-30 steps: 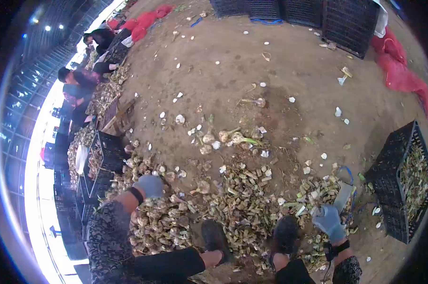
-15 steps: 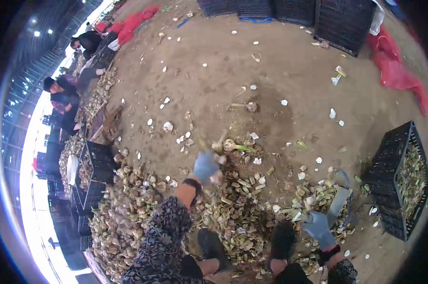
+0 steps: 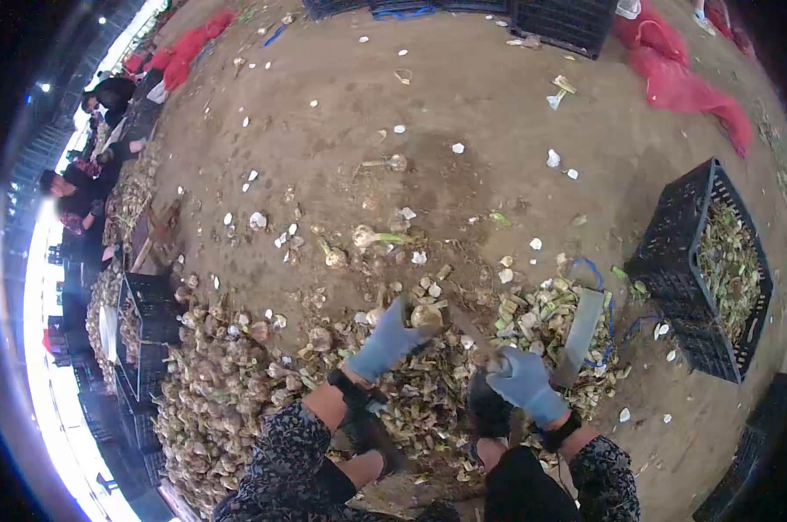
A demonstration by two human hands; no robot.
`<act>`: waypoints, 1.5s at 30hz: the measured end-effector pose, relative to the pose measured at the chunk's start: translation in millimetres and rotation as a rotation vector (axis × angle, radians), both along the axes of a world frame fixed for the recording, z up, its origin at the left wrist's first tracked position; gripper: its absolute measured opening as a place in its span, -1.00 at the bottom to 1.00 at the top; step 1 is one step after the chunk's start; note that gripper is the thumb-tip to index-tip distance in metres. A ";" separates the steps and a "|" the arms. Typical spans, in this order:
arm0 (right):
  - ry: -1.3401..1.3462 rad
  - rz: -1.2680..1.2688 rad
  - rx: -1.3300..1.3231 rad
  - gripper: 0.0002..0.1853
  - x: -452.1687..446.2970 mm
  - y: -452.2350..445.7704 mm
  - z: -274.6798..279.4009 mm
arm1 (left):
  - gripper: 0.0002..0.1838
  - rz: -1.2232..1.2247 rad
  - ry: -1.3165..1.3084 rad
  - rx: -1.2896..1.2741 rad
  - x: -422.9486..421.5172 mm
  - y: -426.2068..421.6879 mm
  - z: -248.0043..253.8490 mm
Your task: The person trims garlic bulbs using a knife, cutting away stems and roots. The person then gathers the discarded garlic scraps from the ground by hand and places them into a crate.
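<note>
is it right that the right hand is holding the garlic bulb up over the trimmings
Wrong hand: the head view shows the left hand holding the garlic bulb up over the trimmings.

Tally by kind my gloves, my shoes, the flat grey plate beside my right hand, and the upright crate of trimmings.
Blue-grey gloves: 2
Dark shoes: 2
Flat grey rectangular plate: 1
Black plastic crate of green-brown trimmings: 1
Total: 6
</note>
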State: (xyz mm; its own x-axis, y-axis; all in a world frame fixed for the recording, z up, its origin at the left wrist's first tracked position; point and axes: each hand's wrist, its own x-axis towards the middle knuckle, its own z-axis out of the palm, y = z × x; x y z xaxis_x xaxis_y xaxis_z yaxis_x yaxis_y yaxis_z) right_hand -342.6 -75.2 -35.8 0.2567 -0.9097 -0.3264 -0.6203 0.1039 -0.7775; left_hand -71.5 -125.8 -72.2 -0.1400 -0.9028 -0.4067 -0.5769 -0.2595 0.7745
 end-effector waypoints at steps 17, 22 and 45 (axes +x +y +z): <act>0.095 0.236 -0.321 -0.69 6.9 4.0 26.1 | -0.37 -0.188 0.160 -0.292 -56.5 26.7 56.9; 0.089 0.287 -0.369 -0.68 -7.8 -16.0 18.1 | -0.42 -0.122 0.196 -0.142 -58.8 18.9 60.3; 0.375 0.412 0.131 -0.72 -39.5 -44.3 -18.3 | -0.75 -1.065 -0.548 -0.495 -43.8 20.3 115.3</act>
State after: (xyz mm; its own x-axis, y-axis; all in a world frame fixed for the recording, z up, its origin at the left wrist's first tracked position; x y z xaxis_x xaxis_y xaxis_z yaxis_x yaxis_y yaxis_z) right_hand -382.2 -119.5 -54.1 0.4271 -0.7048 -0.5664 -0.8607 -0.1249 -0.4936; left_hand -115.3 -105.5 43.0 -0.8006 -0.5209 -0.2959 -0.5917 0.7649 0.2545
